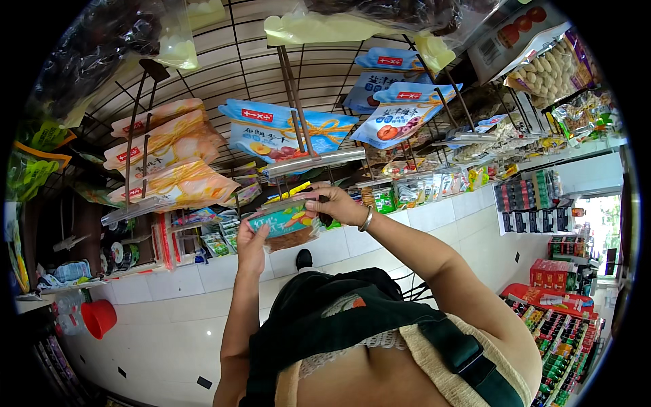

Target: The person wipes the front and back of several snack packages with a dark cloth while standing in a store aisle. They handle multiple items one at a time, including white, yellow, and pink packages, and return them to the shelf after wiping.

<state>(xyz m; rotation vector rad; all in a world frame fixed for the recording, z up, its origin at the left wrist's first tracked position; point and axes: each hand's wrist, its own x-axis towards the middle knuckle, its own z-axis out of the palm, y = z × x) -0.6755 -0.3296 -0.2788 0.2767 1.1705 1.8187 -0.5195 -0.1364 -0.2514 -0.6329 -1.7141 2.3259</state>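
Observation:
In front of me, below the hanging pegs, is a teal dried-food packet (279, 224) with a clear lower part showing brown contents. My left hand (252, 244) grips its left edge, thumb on the front face. At its upper right corner, the thumb and fingers of my right hand (338, 203) pinch the packet; a bangle (365, 220) circles that wrist. Something dark beside the right fingers is partly hidden. Just above hangs a blue dried-fruit pouch (264, 133) on a metal peg hook (300, 122) with a clear label holder (316, 162) at its front.
Peach-coloured pouches (170, 183) hang at left, more blue pouches (407, 114) at right, on a wire grid (213, 51). Label-holder hooks jut towards me. Lower shelves hold small snack packs (407, 193). A red bucket (98, 319) stands on the tiled floor (163, 346) at left.

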